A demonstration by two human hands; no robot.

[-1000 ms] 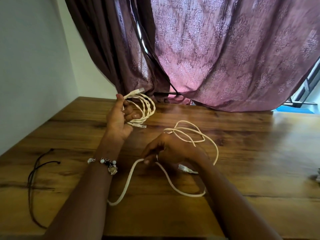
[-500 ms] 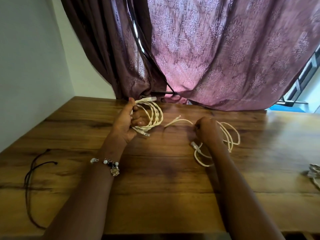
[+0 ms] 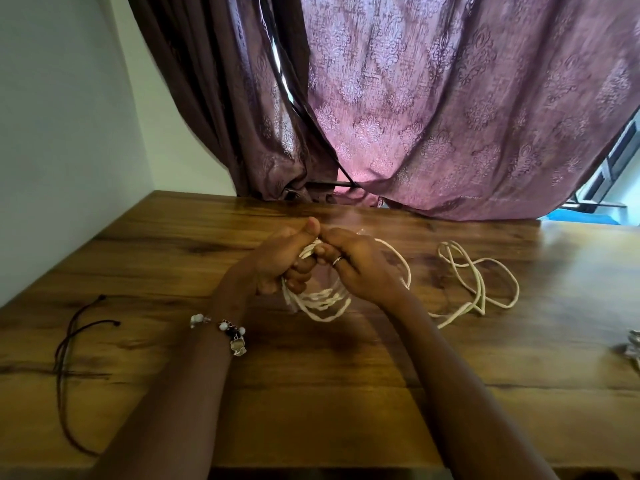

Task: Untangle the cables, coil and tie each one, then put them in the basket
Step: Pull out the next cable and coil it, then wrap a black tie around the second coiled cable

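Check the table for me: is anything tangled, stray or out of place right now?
Only the loose white cable stands out: it sprawls uncoiled on the table, to the right of both hands, which grip the coiled white cable. A thin dark cord lies loose at the left. No basket is in view.
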